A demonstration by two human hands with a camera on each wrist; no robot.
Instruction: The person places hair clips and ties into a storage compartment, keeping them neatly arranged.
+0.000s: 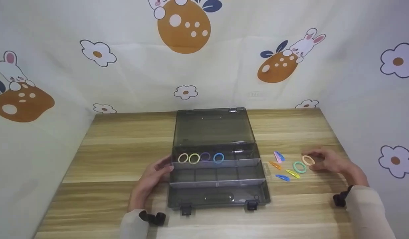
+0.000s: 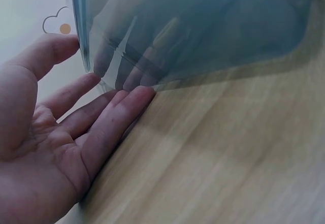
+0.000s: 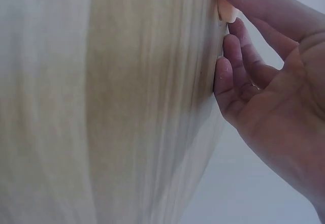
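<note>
My right hand (image 1: 327,161) is low over the table's right side, with thumb and fingers pinching a peach hair tie (image 1: 308,160). In the right wrist view, part of the hair tie (image 3: 228,10) shows at the fingertips. A green hair tie (image 1: 299,167) lies just left of it. My left hand (image 1: 154,176) touches the left wall of a dark see-through divided box (image 1: 217,185), its fingers (image 2: 109,127) fairly straight against the side. Cream, yellow, purple and blue hair ties (image 1: 218,158) sit in a row in the box's back compartments.
Several small hair clips, among them an orange clip (image 1: 275,165), a yellow clip (image 1: 293,173) and a blue clip (image 1: 282,177), lie between the box and my right hand. The raised lid (image 1: 214,127) extends toward the patterned cloth (image 1: 134,83) behind the table.
</note>
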